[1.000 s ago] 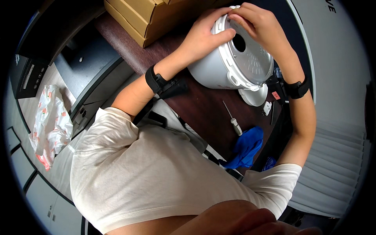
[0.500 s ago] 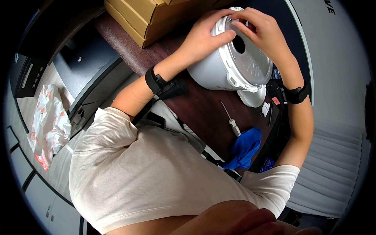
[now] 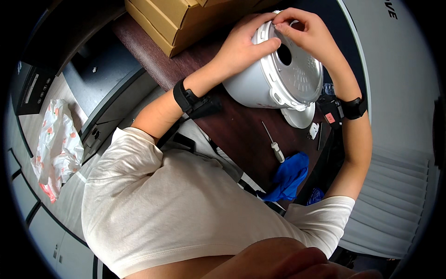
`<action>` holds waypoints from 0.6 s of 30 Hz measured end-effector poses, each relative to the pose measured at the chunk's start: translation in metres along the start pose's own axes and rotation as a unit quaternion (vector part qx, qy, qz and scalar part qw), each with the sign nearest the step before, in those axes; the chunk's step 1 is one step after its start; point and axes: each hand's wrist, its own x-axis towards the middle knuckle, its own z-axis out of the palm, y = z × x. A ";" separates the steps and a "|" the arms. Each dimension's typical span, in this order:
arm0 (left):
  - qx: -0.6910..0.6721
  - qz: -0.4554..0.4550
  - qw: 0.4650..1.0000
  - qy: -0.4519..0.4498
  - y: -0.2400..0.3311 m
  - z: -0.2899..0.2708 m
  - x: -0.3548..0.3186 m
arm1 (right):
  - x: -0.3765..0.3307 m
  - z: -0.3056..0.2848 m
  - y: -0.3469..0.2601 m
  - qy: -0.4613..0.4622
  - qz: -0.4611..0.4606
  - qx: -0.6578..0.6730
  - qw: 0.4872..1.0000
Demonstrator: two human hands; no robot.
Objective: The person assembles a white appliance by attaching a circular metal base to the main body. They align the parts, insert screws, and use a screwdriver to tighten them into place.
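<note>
A silver-grey rice cooker body lies tilted on the dark table, its white plastic rim and round metal plate turned to the right. The plate has a dark round hole in its middle. My left hand grips the cooker at the upper rim, thumb over the plate's edge. At the top of the plate, my right hand has thumb and forefinger pinched together close to the rim. Whatever is between those fingertips is too small to make out. A white flap sticks out beneath the rim.
On the dark brown table lie a screwdriver with a pale handle, a blue cloth and a small white part. A cardboard box stands behind at the left. A patterned plastic bag is far left.
My right thumb and forefinger have closed together at the plate's upper edge, and the hand has dipped slightly. My left hand keeps its hold on the cooker.
</note>
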 end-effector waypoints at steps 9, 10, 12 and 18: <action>0.017 0.003 1.000 -0.009 0.000 -0.001 0.000 | 0.009 -0.010 -0.005 -0.073 0.196 0.174 0.962; 0.021 0.006 1.000 -0.009 0.000 -0.001 0.000 | 0.010 -0.011 -0.009 -0.071 0.218 0.182 0.956; -0.006 0.012 1.000 0.007 -0.002 0.000 0.001 | 0.014 -0.013 -0.011 -0.098 0.272 0.175 0.941; 0.002 0.003 1.000 -0.002 0.003 -0.001 -0.001 | 0.011 -0.014 -0.009 -0.128 0.315 0.239 0.909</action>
